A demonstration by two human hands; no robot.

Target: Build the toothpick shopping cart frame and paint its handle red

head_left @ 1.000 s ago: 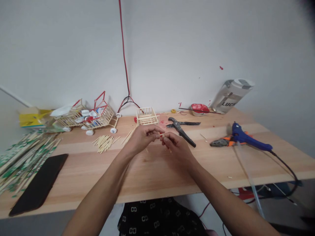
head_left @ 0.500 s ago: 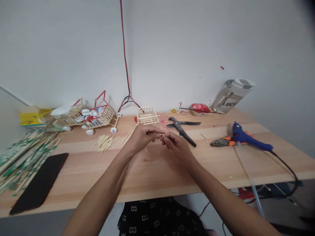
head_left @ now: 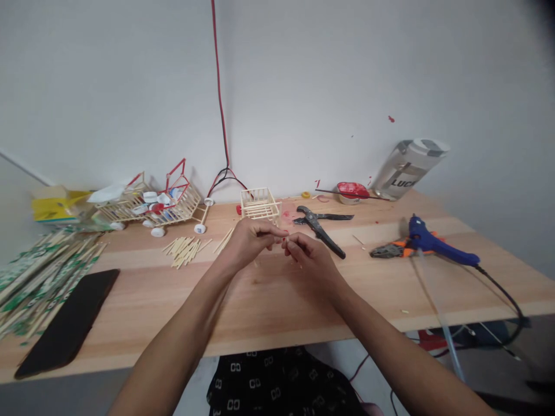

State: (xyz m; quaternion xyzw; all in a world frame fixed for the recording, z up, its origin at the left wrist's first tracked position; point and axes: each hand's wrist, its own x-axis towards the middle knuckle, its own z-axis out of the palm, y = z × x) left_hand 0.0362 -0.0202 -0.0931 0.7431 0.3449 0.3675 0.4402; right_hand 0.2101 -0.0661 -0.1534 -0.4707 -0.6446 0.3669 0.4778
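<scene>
My left hand (head_left: 250, 241) and my right hand (head_left: 309, 257) meet above the middle of the wooden table (head_left: 277, 300), fingertips almost touching. Both pinch a short thin wooden stick (head_left: 286, 236) with a red spot on it, held between them. A second stick end pokes out under my right fingers. A small square stick frame (head_left: 259, 205) stands just behind my left hand. A pile of cut sticks (head_left: 184, 251) lies left of it.
Black cutters (head_left: 321, 225) lie right of the frame. A blue glue gun (head_left: 437, 245) and orange pliers (head_left: 392, 249) rest at right. Stick-built carts (head_left: 151, 205) stand at back left. Wrapped chopsticks (head_left: 39, 277) and a black phone (head_left: 65, 323) lie left. A red cable (head_left: 219, 98) hangs down the wall.
Hardly anything moved. My hands stay together on the stick, with only slight finger shifts. The view has drifted a little.
</scene>
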